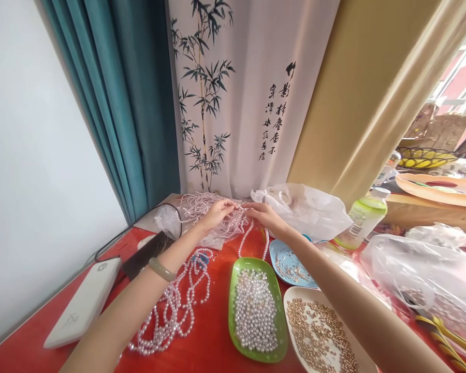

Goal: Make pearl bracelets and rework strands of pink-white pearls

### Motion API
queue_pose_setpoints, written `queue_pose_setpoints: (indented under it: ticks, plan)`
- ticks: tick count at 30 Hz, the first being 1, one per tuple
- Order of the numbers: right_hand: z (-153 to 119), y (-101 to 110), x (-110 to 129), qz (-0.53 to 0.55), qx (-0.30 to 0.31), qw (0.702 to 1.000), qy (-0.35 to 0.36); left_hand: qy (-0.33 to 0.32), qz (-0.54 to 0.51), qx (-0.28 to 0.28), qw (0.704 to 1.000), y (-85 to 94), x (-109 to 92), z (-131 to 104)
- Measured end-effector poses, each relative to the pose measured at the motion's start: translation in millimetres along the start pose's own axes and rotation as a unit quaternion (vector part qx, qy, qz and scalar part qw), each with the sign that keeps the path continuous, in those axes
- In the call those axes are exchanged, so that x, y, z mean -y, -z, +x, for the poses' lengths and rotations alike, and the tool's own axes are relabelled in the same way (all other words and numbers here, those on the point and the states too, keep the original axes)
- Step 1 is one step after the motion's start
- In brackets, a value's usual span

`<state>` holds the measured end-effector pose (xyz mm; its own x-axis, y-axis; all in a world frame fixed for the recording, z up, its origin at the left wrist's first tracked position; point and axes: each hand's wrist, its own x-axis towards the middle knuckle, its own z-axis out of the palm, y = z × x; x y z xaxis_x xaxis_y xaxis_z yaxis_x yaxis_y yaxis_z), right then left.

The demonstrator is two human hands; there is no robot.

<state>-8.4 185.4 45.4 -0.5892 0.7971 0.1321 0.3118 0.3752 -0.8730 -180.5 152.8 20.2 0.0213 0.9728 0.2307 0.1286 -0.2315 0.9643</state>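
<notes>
A heap of pink pearl strands (202, 206) lies at the back of the red table. My left hand (220, 211) is at this heap, its fingers pinched at the strands. Beside it on the right, my right hand (263, 213) has its fingers closed on the strands too. Two strand lengths (245, 239) hang down toward a green tray (232, 311) of loose pearls. More pearl strands (174, 305) lie looped on the table near my left forearm, which wears a bangle. Exactly where the fingertips touch the beads is too small to tell.
A blue plate (275, 248) holds small metal pins; a white tray (291, 296) holds gold beads. Plastic bags (314, 207) and a green-labelled bottle (363, 217) stand right. A white power bank (83, 300) and black phone-like object (145, 254) lie left.
</notes>
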Motion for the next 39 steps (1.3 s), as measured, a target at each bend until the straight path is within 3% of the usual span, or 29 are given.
queue_pose_setpoints:
  ticks: [4, 12, 21, 28, 34, 39]
  plan:
    - [1.0, -1.1, -7.4, 0.061, 0.011, 0.998, -0.030, -0.015, -0.114, -0.030, 0.993, -2.6, 1.4, -7.1]
    - [7.3, -6.3, -10.1, 0.035, -0.035, 0.999, -0.009, -0.014, -0.209, -0.078, 0.975, -12.3, 1.0, -13.9]
    - [4.0, -11.2, -9.5, -0.004, -0.058, 0.995, 0.085, -0.030, -0.147, -0.077, 0.986, -17.4, 14.9, -21.7]
    - [-2.2, -9.9, -23.8, 0.056, -0.057, 0.996, 0.039, -0.048, -0.151, -0.200, 0.967, -12.8, 18.5, -20.3]
    - [-10.3, -16.1, -21.9, 0.168, -0.015, 0.986, 0.010, -0.105, -0.130, -0.207, 0.964, -14.1, 16.6, -20.6]
    - [-8.6, -15.4, -13.6, 0.191, -0.011, 0.982, 0.002, -0.117, -0.084, -0.184, 0.972, -14.0, 15.2, -21.2]
